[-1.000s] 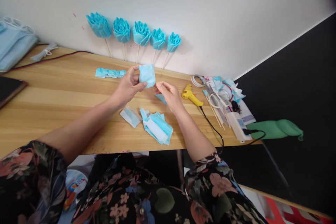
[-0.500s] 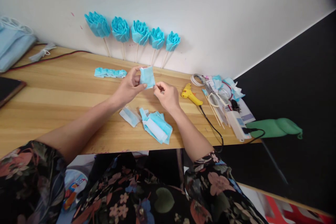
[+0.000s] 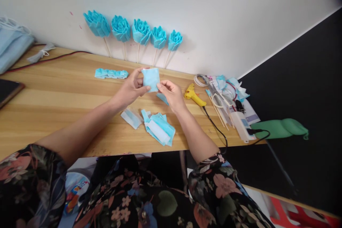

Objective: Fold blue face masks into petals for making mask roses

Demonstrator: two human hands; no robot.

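A light blue square of mask fabric [image 3: 151,79] is held up over the table between my two hands. My left hand [image 3: 135,83] pinches its left side, thumb in front and fingers at the top corner and behind. At the lower right corner, my right hand [image 3: 170,94] grips the fabric between thumb and fingertips. Beneath the right hand, another blue piece [image 3: 162,98] shows in part. Nearer me lie a pile of blue and white fabric pieces [image 3: 160,128] and a pale strip [image 3: 131,118]. Beyond my left hand rests a folded blue fabric strip [image 3: 111,73].
Several blue fabric roses [image 3: 121,28] on sticks lean against the wall. To the right are a yellow glue gun [image 3: 195,95], a tape roll [image 3: 201,80], scissors [image 3: 221,100], a power strip [image 3: 242,127] and a green pouch [image 3: 280,129]. Stacked masks [image 3: 13,46] sit far left.
The fabric square is now spread wider and flatter toward the right. My right hand has shifted its hold slightly, and a blue piece now shows beneath it.
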